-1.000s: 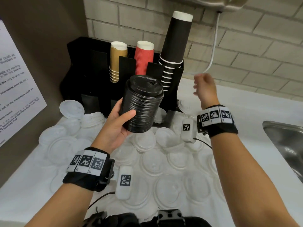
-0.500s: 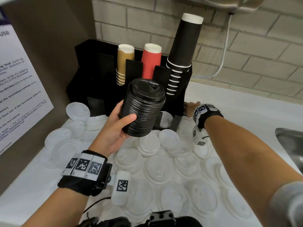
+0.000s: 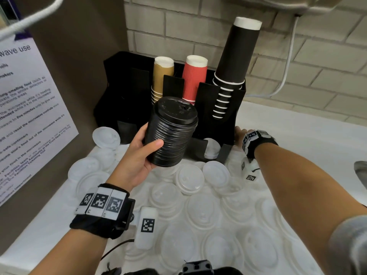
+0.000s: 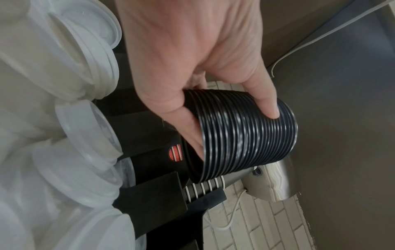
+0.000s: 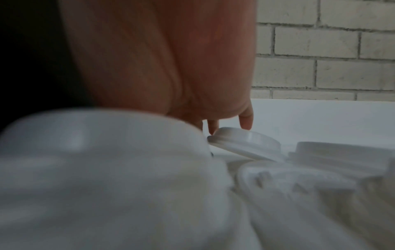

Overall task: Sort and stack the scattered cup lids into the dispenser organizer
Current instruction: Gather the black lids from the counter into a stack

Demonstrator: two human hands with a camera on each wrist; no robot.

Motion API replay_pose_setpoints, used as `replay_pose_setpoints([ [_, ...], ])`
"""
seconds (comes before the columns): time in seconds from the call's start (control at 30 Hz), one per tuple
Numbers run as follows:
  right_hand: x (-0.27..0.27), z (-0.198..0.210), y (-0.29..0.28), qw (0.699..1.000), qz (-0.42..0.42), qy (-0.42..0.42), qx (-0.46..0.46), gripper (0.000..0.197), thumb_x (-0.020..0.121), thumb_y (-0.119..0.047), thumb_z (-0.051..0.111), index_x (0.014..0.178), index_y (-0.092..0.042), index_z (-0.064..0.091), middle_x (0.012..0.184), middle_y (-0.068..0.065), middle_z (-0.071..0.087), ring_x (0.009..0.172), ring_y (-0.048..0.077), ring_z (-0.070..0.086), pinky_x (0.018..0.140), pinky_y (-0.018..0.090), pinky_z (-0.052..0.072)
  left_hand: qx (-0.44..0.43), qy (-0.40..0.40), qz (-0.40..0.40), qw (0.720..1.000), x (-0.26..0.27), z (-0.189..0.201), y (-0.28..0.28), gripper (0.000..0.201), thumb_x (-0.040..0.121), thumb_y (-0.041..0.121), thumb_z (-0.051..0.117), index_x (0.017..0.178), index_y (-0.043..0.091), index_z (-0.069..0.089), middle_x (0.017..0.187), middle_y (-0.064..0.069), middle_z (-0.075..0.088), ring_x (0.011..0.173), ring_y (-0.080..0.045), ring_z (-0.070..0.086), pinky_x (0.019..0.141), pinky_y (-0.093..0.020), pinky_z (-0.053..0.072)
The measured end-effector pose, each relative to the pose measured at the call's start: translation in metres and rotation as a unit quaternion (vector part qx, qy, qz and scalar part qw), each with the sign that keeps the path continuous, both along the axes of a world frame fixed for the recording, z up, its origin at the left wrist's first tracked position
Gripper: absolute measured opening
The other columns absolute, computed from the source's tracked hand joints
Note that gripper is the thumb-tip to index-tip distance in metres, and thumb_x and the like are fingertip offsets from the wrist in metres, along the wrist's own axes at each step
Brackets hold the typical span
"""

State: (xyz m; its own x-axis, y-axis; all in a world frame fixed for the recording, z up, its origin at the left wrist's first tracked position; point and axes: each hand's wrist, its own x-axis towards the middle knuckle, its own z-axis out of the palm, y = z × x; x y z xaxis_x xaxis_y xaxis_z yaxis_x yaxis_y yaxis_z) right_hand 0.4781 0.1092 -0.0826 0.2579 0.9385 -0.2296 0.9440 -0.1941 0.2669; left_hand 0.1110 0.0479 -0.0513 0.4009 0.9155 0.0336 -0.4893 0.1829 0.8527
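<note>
The left hand (image 3: 137,157) grips a tall stack of black lids (image 3: 171,133), thumb across its near side and fingers wrapped round the far side, holding it tilted in the air in front of the black dispenser organizer (image 3: 218,108). The left wrist view shows the thumb and one fingertip pressed on the ribbed edges of the stack; the other fingers are hidden behind it.

The right hand (image 3: 239,134) reaches to the far right foot of the organizer, and most of it is hidden behind the wristband (image 3: 256,138). In the blurred right wrist view two fingertips (image 5: 245,121) point down at a tilted white lid (image 5: 245,142); one seems to touch its rim, but whether the hand pinches it cannot be told.

White lids (image 3: 198,199) lie scattered and overlapping over the white counter (image 3: 297,139), from the organizer's foot to the near edge; the nearest are cut off by the frame. A few white lids sit in a low slot (image 3: 212,148) of the organizer, partly hidden by its front wall.

Three cup stacks stand upside down in the organizer: tan cups (image 3: 161,78) on the left, red cups (image 3: 194,76) in the middle, black cups (image 3: 236,62) on the right. A printed notice (image 3: 29,116) hangs on the left wall, its text cut off. A sink (image 3: 361,169) shows only as a sliver at the right edge.
</note>
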Motion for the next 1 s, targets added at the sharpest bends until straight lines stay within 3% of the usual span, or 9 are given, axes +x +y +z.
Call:
replay_pose_setpoints([
  [0.1, 0.002, -0.001, 0.005, 0.998, -0.037, 0.035, 0.042, 0.06, 0.086, -0.03, 0.062, 0.137, -0.014, 0.034, 0.129, 0.019, 0.05, 0.118, 0.039, 0.052, 0.094, 0.045, 0.042, -0.002, -0.002, -0.001, 1.0, -0.001, -0.001, 0.0, 0.062, 0.075, 0.012, 0.061, 0.134, 0.024, 0.05, 0.116, 0.0, 0.068, 0.105, -0.017, 0.067, 0.072, -0.031, 0.058],
  [0.2, -0.001, 0.004, 0.01, 0.961, -0.14, 0.187, 0.15, 0.043, 0.095, -0.031, 0.051, 0.132, -0.012, 0.043, 0.131, 0.025, 0.049, 0.12, 0.039, 0.05, 0.098, 0.044, 0.038, -0.004, -0.004, 0.0, 1.0, -0.002, -0.002, 0.0, 0.059, 0.075, 0.012, 0.062, 0.132, 0.025, 0.052, 0.115, 0.001, 0.069, 0.105, -0.016, 0.068, 0.072, -0.031, 0.058],
  [0.33, 0.003, 0.022, 0.012, 0.83, -0.236, 0.418, 0.285, 0.035, 0.092, -0.038, 0.054, 0.112, -0.019, 0.034, 0.106, 0.018, 0.054, 0.106, 0.036, 0.057, 0.081, 0.034, 0.035, -0.007, -0.007, 0.001, 1.0, 0.002, -0.001, 0.0, 0.059, 0.076, 0.013, 0.062, 0.132, 0.025, 0.052, 0.114, 0.002, 0.07, 0.104, -0.015, 0.068, 0.072, -0.029, 0.058],
  [0.5, -0.002, 0.058, -0.011, 0.71, -0.261, 0.547, 0.36, 0.051, 0.089, -0.046, 0.05, 0.127, -0.02, 0.029, 0.111, 0.014, 0.057, 0.093, 0.027, 0.053, 0.087, 0.039, 0.037, -0.001, -0.004, -0.012, 1.0, 0.01, 0.001, -0.002, 0.057, 0.077, 0.015, 0.063, 0.132, 0.024, 0.052, 0.116, 0.003, 0.07, 0.108, -0.015, 0.067, 0.076, -0.03, 0.057],
  [0.6, -0.024, 0.08, -0.046, 0.625, -0.265, 0.611, 0.408, 0.04, 0.085, -0.052, 0.048, 0.115, -0.029, 0.033, 0.107, 0.003, 0.057, 0.094, 0.021, 0.052, 0.084, 0.04, 0.038, 0.002, -0.01, -0.023, 1.0, 0.014, 0.0, -0.005, 0.052, 0.079, 0.015, 0.062, 0.129, 0.024, 0.053, 0.114, 0.004, 0.071, 0.107, -0.015, 0.068, 0.076, -0.03, 0.058],
  [0.7, -0.065, 0.096, -0.087, 0.561, -0.194, 0.666, 0.451, 0.039, 0.077, -0.052, 0.047, 0.108, -0.03, 0.038, 0.099, -0.006, 0.059, 0.091, 0.014, 0.055, 0.076, 0.033, 0.041, -0.003, -0.02, -0.036, 0.999, 0.018, -0.003, -0.011, 0.055, 0.079, 0.014, 0.062, 0.132, 0.023, 0.051, 0.117, 0.002, 0.07, 0.11, -0.016, 0.067, 0.077, -0.031, 0.058],
  [0.77, -0.099, 0.099, -0.115, 0.556, -0.107, 0.691, 0.45, 0.037, 0.076, -0.046, 0.053, 0.109, -0.032, 0.042, 0.093, -0.008, 0.061, 0.084, 0.007, 0.057, 0.073, 0.027, 0.045, -0.007, -0.026, -0.047, 0.999, 0.024, -0.005, -0.017, 0.062, 0.079, 0.013, 0.066, 0.138, 0.019, 0.047, 0.118, 0.0, 0.069, 0.111, -0.017, 0.066, 0.078, -0.032, 0.058],
  [0.87, -0.141, 0.097, -0.147, 0.585, 0.005, 0.684, 0.435, 0.044, 0.072, -0.041, 0.066, 0.111, -0.035, 0.046, 0.101, -0.005, 0.06, 0.091, 0.006, 0.059, 0.078, 0.021, 0.048, -0.014, -0.028, -0.058, 0.998, 0.033, -0.007, -0.025, 0.067, 0.08, 0.011, 0.061, 0.144, 0.015, 0.042, 0.12, -0.002, 0.067, 0.11, -0.018, 0.067, 0.078, -0.031, 0.058],
  [1.0, -0.169, 0.095, -0.163, 0.624, 0.058, 0.657, 0.419, 0.044, 0.075, -0.024, 0.072, 0.112, -0.03, 0.048, 0.107, -0.01, 0.056, 0.102, 0.011, 0.059, 0.088, 0.033, 0.052, -0.016, -0.015, -0.07, 0.997, 0.041, -0.011, -0.034, 0.071, 0.073, 0.016, 0.072, 0.139, 0.023, 0.047, 0.121, 0.0, 0.068, 0.11, -0.017, 0.067, 0.074, -0.03, 0.058],
])
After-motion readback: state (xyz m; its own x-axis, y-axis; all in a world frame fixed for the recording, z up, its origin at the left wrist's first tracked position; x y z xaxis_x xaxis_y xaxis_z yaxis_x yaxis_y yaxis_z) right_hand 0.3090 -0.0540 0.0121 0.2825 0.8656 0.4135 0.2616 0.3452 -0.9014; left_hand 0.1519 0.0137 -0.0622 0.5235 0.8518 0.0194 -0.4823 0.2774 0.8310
